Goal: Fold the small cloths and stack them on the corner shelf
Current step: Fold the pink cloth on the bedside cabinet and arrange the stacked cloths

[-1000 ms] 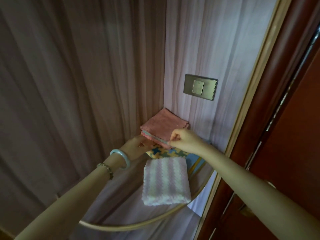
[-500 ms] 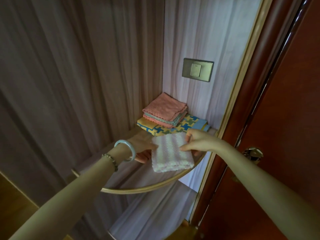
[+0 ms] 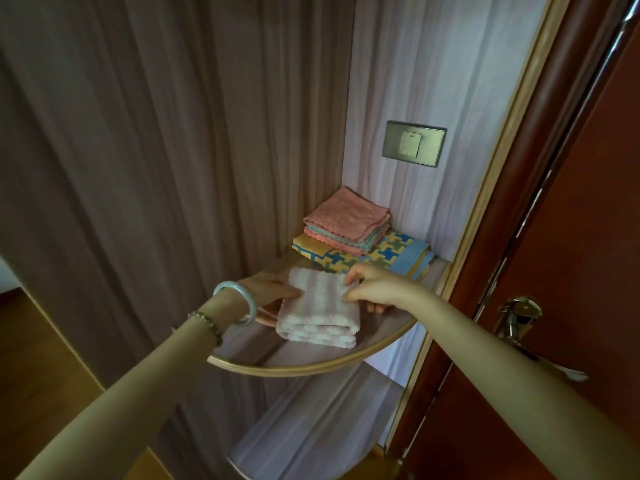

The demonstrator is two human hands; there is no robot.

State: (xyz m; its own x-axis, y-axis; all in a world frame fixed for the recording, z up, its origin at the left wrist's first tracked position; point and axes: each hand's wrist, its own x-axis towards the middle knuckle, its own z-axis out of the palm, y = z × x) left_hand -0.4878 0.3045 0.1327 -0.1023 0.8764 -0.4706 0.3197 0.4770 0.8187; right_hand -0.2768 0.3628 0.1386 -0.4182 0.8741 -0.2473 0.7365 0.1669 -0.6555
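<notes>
The left hand and right hand each grip a side of the folded striped cloth. On the left, the thumb lies over the cloth's edge and the fingers curl beneath it. On the right, thumb and forefinger pinch the far corner and the other fingers tuck under the cloth. A second ago both hands were up at the pink stack and the striped cloth lay flat and untouched on the shelf. Half a second ago they had dropped to its sides, and now the grip has closed further underneath. The layered front fold faces the camera. Whether the cloth rests on the shelf or is raised just off it cannot be told.

Just beyond the right fingertips lies the patterned cloth, yellow and blue, with the pink stack on top of it in the corner — neither has shifted since the hands left. A pale bangle and a bead bracelet sit on the left wrist. Above the right hand a switch is set in the wall — to the right of that forearm, a door handle. Under both forearms is a lower shelf.
</notes>
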